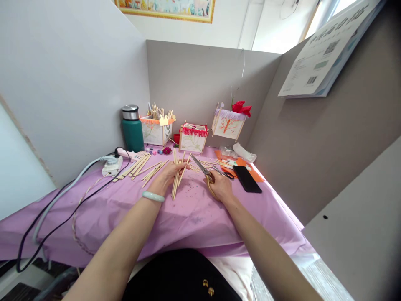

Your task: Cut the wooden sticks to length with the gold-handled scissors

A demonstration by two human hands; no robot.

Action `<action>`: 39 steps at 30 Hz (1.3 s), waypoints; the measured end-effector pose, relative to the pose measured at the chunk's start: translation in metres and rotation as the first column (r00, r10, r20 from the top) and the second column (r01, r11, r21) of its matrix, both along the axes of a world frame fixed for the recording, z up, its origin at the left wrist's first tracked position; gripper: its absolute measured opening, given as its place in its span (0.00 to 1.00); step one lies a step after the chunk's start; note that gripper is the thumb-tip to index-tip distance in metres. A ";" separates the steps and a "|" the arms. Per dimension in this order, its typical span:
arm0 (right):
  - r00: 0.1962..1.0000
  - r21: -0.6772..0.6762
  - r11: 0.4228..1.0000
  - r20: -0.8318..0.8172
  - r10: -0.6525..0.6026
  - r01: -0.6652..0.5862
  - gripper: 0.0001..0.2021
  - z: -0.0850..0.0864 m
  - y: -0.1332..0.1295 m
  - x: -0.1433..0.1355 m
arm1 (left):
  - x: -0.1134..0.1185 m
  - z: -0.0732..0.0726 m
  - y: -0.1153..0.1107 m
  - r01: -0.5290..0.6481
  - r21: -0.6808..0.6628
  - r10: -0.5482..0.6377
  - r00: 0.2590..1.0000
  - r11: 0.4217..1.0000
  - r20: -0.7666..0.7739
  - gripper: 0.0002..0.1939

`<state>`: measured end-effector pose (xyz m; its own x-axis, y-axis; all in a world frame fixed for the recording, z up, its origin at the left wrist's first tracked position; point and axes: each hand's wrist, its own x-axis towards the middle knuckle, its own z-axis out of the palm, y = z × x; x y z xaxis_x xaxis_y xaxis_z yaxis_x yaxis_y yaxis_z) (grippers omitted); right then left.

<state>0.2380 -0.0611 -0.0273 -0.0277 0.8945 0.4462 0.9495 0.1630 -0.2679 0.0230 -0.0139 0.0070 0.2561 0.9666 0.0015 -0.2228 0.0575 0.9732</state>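
Observation:
A small bundle of thin wooden sticks [176, 184] is gripped in my left hand [171, 172], fanned out above and below the fingers. My right hand [221, 186] is wrapped round the handles of a pair of scissors [203, 169]. The scissor blades point up and left, close to the upper ends of the sticks. Short cut stick pieces [194, 168] lie on the table behind the blades. To the left of my left hand, more loose sticks [153, 171] and a flatter row of sticks [134, 167] rest on the purple cloth [188, 221].
At the back stand a green bottle [133, 134], a paper-sided box of sticks [153, 133] and two decorated boxes, one red-fringed [193, 140], one purple-fringed [228, 124]. A black phone [247, 179] lies right, near orange paper [257, 175]. Cables run from a power strip [112, 166] at left.

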 end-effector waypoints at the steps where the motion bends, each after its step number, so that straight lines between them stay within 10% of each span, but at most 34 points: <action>1: 1.000 0.004 1.000 0.000 0.000 0.000 0.13 0.000 0.000 0.000 | 0.000 0.001 -0.001 0.005 -0.008 -0.005 1.000 1.000 0.004 0.08; 39: 1.000 0.040 0.999 0.011 -0.002 0.001 0.12 -0.001 0.000 0.000 | 0.000 0.001 -0.001 0.058 0.004 -0.058 0.988 0.998 0.142 0.17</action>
